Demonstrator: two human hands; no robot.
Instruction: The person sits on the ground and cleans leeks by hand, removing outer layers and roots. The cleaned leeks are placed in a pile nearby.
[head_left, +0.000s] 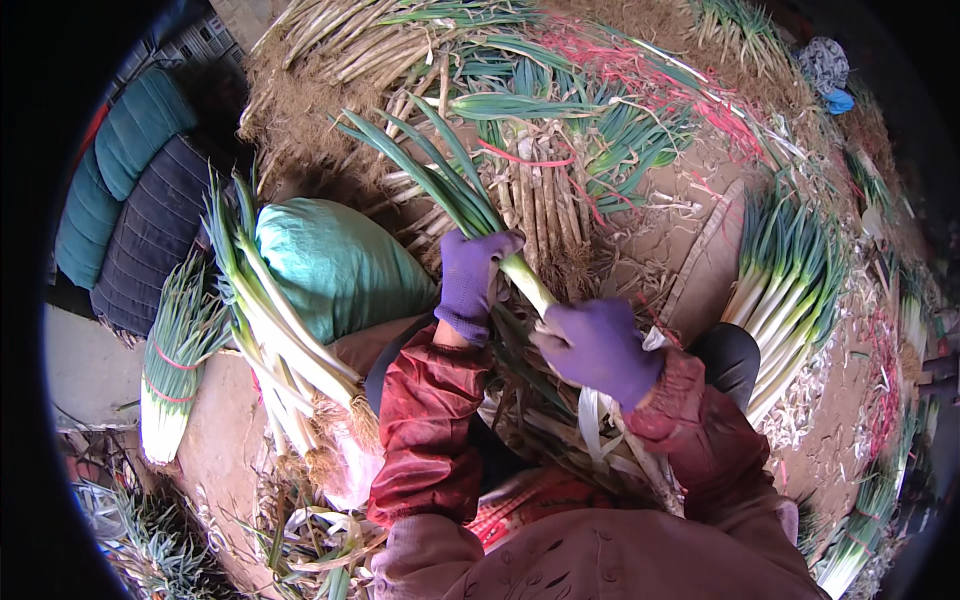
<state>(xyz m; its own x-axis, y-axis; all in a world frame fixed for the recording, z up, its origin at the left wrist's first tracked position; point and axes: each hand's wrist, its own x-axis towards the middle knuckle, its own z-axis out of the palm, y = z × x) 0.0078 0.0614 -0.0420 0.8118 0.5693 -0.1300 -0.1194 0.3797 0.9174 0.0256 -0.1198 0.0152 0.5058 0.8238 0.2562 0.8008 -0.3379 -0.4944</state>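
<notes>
A green onion stalk (529, 280) slants across the middle of the head view, its dark green leaves fanning to the upper left. My left hand (474, 274), in a purple knit glove, is closed around it where the leaves begin. Lower on the stalk is my right hand (600, 346), also gloved in purple and slightly blurred, with its fingers at the pale shank. The root end is hidden by that hand. Pale strips of peeled outer leaf (594, 427) hang below it over my lap.
Left of me, rooted onions (300, 337) lean by a green sack (337, 266); beyond stands a tied bundle (174, 367). To my right lies a pile of clean white onions (780, 300). Unpeeled onions bound with red twine (536, 187) lie ahead. Padded quilts (142, 180) sit far left.
</notes>
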